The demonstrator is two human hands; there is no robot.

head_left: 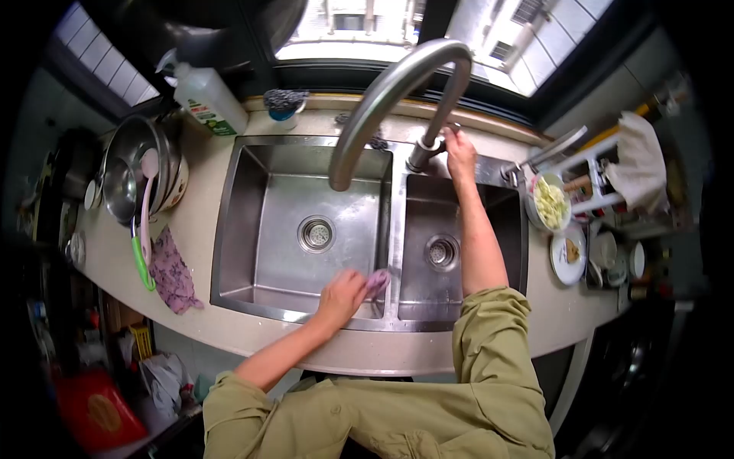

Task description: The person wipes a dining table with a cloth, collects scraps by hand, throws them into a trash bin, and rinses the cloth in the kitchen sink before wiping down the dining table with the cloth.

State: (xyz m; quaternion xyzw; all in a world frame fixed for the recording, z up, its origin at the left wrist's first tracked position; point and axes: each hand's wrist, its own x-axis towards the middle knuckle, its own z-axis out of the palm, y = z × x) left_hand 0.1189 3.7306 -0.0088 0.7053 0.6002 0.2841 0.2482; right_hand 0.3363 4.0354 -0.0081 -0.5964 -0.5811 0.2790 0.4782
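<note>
Left hand (344,297) clamped on bunched purple cloth (378,283), near right part of left basin (287,214), just beside divider (394,245). Farther off, right hand (459,155) at base of faucet (382,86), beyond right basin (428,294); can't tell if it's gripping

The left hand (342,298) hides part of the purple cloth (377,283) by the sink's front edge (359,321). Toward the back edge of the counter (336,348), how the right hand (460,157) grips beside the tap (367,111) is unclear; its forearm (482,233) covers some of the right basin (424,291). The label (212,116) on the bottle (205,93), near the back left corner, is illegible. The picture's bottom cuts off the shirt (420,409).
</note>
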